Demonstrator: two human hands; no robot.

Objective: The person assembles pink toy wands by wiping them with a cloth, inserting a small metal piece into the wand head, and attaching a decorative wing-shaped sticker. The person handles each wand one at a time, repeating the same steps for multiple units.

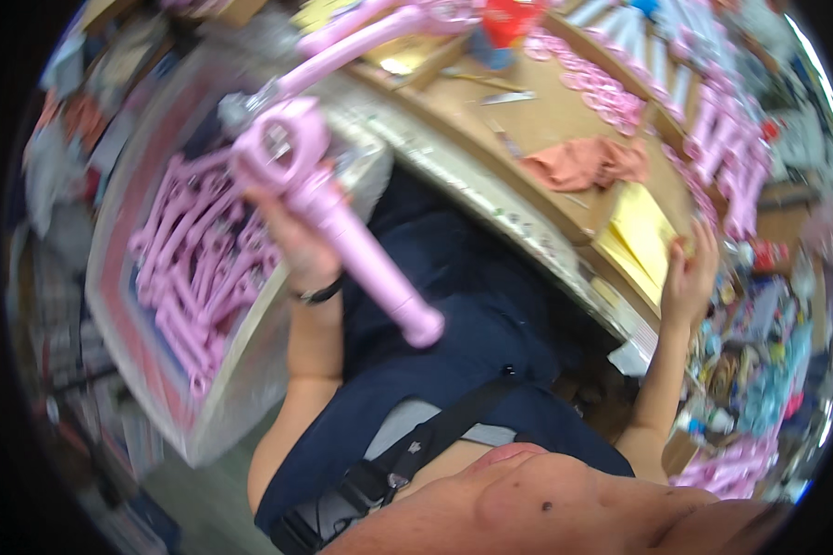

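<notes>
My left hand (296,242) is closed round a pink plastic piece (366,248) with a large ring-shaped head and a long tubular handle. The handle slants down to the right, across my lap, and the ring is at the upper left. Behind it, another long pink piece (338,57) lies toward the table's far left, its end near some clear plastic. My right hand (690,276) is at the table's right side, beside a yellow paper sheet (639,236). Its fingers point up and look apart, slightly blurred, with nothing visible in them.
A plastic-lined bin (194,435) at the left holds many pink pieces (194,250). On the cardboard-covered table (472,116) lie a salmon cloth (588,165), a small blade (507,97) and pink rings (602,88). More pink handles (727,153) fill the far right.
</notes>
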